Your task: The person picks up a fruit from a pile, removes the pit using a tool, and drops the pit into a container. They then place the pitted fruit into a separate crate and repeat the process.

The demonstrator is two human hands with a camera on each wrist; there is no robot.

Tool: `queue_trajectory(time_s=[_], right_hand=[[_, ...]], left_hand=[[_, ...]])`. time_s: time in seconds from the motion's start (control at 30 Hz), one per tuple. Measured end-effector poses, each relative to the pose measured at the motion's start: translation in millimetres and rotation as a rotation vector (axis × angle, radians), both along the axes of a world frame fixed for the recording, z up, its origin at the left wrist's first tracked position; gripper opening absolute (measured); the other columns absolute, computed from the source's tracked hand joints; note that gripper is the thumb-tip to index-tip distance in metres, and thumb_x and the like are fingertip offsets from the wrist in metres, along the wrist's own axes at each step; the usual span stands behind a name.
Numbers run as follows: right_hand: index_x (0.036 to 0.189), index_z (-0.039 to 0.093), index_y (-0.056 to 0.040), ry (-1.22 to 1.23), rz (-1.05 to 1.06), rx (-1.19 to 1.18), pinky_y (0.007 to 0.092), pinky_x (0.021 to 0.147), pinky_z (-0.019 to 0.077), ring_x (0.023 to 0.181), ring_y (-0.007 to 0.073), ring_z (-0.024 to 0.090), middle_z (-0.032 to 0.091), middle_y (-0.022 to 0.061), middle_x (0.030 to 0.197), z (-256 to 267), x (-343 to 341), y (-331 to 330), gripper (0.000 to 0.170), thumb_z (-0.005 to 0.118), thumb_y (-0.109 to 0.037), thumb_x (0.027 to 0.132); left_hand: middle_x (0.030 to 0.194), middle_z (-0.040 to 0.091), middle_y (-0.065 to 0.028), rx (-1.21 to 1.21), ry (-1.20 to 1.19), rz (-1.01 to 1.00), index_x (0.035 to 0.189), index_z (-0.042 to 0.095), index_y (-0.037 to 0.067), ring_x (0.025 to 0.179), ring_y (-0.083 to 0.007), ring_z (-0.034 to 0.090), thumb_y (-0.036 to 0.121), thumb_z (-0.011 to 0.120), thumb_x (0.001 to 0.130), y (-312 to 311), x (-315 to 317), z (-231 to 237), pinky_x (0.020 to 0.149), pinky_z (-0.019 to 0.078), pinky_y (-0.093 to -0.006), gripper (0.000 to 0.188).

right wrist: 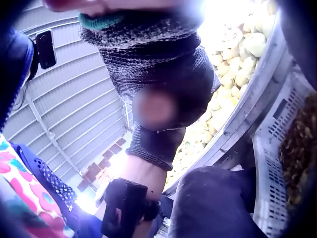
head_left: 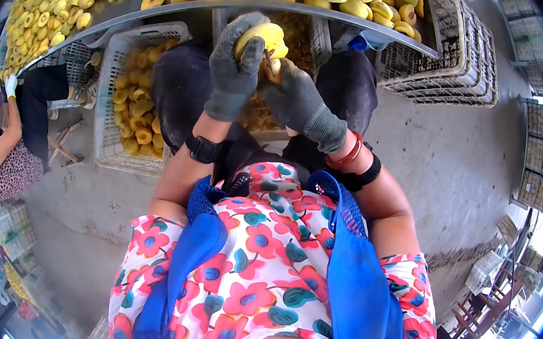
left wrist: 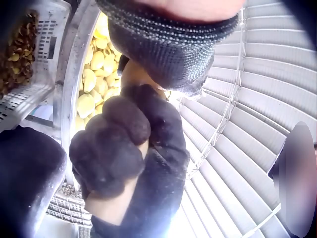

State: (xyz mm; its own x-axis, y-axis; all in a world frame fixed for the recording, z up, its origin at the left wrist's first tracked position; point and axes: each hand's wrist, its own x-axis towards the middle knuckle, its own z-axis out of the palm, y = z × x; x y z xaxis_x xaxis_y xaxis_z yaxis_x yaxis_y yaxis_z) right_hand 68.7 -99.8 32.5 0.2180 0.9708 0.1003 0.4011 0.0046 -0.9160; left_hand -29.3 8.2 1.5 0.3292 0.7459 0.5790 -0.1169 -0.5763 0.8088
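Note:
My gloved left hand point(head_left: 229, 69) holds a yellow peach point(head_left: 268, 33) above my lap, its fingers curled round the fruit. The gloved right hand point(head_left: 303, 102) grips a wooden-handled tool point(head_left: 273, 69), whose dark metal end meets the peach. In the left wrist view, the right hand's curled fingers point(left wrist: 109, 144) wrap the pale wooden handle point(left wrist: 113, 206), and the left glove point(left wrist: 163, 54) is above them. In the right wrist view, the right glove point(right wrist: 163, 84) hides the peach and the tool.
Yellow peaches, many halved, cover the metal table point(head_left: 124, 16) ahead. A crate of peach halves point(head_left: 105, 101) stands left of my legs; another crate point(head_left: 324, 40) with brown scraps is between my knees. Stacked crates point(head_left: 462, 50) stand at right. Another person point(head_left: 15, 158) works at far left.

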Motion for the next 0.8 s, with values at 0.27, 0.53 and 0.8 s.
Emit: queue_trajectory(time_s=[0.27, 0.53, 0.8], right_hand=[[0.106, 0.051, -0.0006, -0.127, -0.015, 0.055, 0.0288, 0.049, 0.0457, 0.057, 0.0111, 0.058, 0.059, 0.0044, 0.07, -23, -2, 5, 0.025, 0.057, -0.004, 0.083], [0.105, 0.051, 0.0005, -0.261, -0.038, 0.258, 0.0305, 0.046, 0.0455, 0.053, 0.0158, 0.059, 0.059, 0.0081, 0.067, -36, -3, 7, 0.025, 0.058, -0.006, 0.083], [0.1, 0.052, 0.0015, 0.282, 0.087, -0.255, 0.0328, 0.05, 0.0468, 0.056, 0.0177, 0.061, 0.06, 0.0099, 0.068, 0, -1, 1, 0.022, 0.06, -0.006, 0.081]], left_hand=[[0.107, 0.065, -0.0131, -0.091, 0.0, 0.037, 0.113, 0.06, 0.001, 0.098, -0.0247, 0.063, 0.028, 0.062, 0.091, -4, -1, -4, 0.087, 0.0497, -0.0335, 0.034], [0.106, 0.067, -0.0111, -0.007, 0.039, 0.084, 0.113, 0.061, 0.0, 0.098, -0.0203, 0.063, 0.021, 0.054, 0.094, -5, -1, -6, 0.088, 0.0494, -0.0311, 0.03], [0.105, 0.066, -0.0135, -0.008, 0.044, 0.105, 0.109, 0.062, 0.002, 0.096, -0.0275, 0.065, 0.028, 0.061, 0.091, -4, -4, -11, 0.084, 0.0509, -0.0342, 0.032]])
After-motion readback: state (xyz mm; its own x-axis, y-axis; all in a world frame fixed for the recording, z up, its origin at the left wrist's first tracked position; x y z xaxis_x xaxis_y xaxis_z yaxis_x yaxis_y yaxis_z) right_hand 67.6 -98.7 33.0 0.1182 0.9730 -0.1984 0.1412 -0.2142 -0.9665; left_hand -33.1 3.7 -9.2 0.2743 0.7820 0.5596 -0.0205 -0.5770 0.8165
